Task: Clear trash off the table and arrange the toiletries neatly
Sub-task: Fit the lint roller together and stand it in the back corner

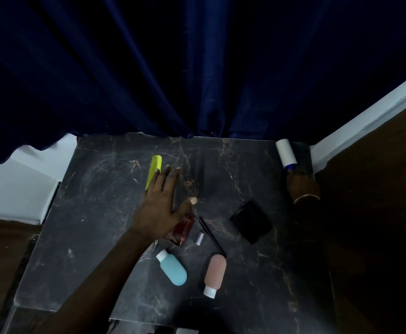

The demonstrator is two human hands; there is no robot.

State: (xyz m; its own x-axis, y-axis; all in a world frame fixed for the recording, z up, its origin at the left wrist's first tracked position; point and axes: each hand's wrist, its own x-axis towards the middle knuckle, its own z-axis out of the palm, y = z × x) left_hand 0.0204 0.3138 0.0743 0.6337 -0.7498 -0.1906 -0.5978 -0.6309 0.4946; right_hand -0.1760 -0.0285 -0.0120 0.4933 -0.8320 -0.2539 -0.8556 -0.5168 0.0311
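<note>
Head view:
Left hand (163,201): stretched out over the table (88,237), palm down, fingers (168,177) straight and a little spread, thumb out to the side; it holds nothing.
Comb (154,169): yellow-green, lying flat right by the left fingertips. The outermost finger overlaps its edge, and I cannot tell if it presses on it.
Red bottle (184,231): lying on its side just under the heel of the left hand, partly hidden by the wrist.
Silver cap (199,238): small, just beyond the thumb side of the red bottle, below the thumb tip.
Black stick (211,235): thin, lying aslant next to the silver cap, on the side away from the left hand.
Black case (251,221): square and flat, between the two hands, nearer the right one.
Blue bottle (174,270): on its side, white cap pointing towards the left forearm, well behind the fingertips.
Pink bottle (215,273): on its side near the blue one, white cap towards the near table edge.
Right hand (303,188): at the far right edge of the table, fingers curled round the lower end of a white roll (285,153), gripping it.
White roll: sticks out past the right fingers towards the curtain (197,68), with a blue band just above the grip.
Curtain: dark blue, hanging behind the table beyond both sets of fingertips.
</note>
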